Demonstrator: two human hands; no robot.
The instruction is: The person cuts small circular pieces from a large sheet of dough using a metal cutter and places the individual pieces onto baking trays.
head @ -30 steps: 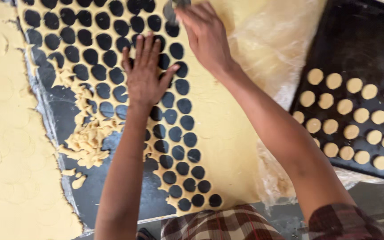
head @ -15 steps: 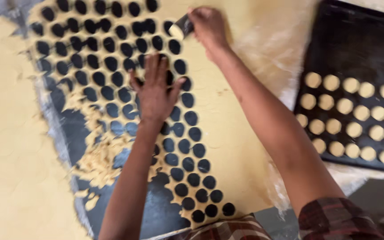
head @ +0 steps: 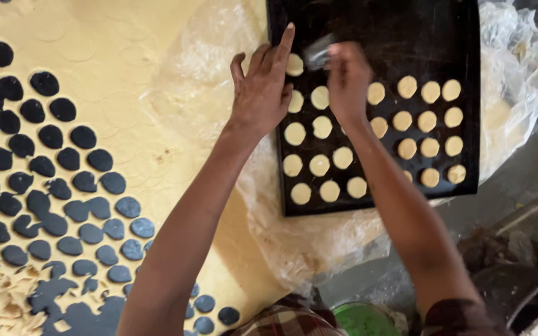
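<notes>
The counter [head: 51, 311] is dark, showing through round holes in a thin, pale yellow sheet of rolled dough [head: 126, 62] that covers most of it. The dough surface is smooth and matte, with ragged dough scraps [head: 1, 308] at the lower left. A black rectangular baking tray [head: 462, 37] rests on crinkled clear plastic film [head: 518, 56] to the right of the dough sheet. Flat round dough discs [head: 406, 148] lie in rows on the tray, apart from one another. The left hand [head: 263, 90] is spread open, fingers extended, holding nothing, its fingertips over the tray's left edge. The right hand [head: 347, 81] is closed around a small metallic cutter [head: 319, 55], held above the tray beside the top-left disc.
</notes>
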